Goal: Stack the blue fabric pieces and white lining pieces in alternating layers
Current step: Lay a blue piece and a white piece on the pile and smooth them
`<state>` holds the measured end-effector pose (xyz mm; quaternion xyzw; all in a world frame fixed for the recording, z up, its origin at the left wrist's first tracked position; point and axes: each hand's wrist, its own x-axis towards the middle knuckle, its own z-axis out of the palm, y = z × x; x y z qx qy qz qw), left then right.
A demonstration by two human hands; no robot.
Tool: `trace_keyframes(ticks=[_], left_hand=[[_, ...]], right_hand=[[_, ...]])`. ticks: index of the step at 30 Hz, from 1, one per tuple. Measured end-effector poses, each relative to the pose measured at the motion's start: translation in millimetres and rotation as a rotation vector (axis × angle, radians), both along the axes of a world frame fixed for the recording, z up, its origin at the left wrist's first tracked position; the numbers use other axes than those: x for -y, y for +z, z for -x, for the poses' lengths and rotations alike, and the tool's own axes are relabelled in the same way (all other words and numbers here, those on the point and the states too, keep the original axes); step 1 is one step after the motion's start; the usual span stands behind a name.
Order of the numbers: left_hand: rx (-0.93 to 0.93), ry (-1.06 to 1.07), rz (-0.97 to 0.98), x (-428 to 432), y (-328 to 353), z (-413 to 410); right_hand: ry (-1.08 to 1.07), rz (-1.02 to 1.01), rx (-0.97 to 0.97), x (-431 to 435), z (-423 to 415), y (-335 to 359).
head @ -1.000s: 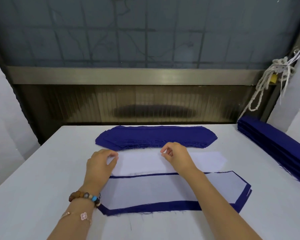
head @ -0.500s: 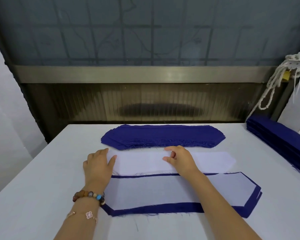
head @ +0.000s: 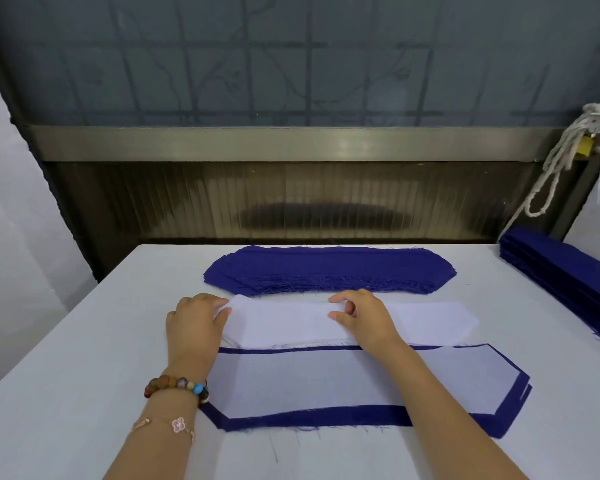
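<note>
Head view: the left hand (head: pixel 196 325) and right hand (head: pixel 366 318) each pinch the white lining piece (head: pixel 284 322) on the table (head: pixel 84 341). It lies between the blue pile (head: pixel 329 268) and the layered stack (head: pixel 309 379).

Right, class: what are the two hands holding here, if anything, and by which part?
The white lining piece, along its far edge: the left hand pinches its left end, the right hand pinches near the middle.
</note>
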<state>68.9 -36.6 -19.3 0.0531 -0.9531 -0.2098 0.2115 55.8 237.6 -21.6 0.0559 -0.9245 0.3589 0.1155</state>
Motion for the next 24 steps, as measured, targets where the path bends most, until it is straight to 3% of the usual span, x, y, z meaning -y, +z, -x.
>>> trace_keyframes(ticks=[6, 11, 24], left_hand=[[-0.056, 0.011, -0.162, -3.3, 5.7, 0.1], [-0.023, -0.100, -0.418, -2.9, 4.5, 0.4], [-0.092, -0.140, -0.501, 4.0, 5.5, -1.3]], right_hand=[[-0.005, 0.013, 0.005, -1.6, -0.3, -0.7], [-0.005, 0.023, 0.011, -1.1, -0.8, 0.1], [0.003, 0.007, 0.020, -1.2, -2.1, 1.7]])
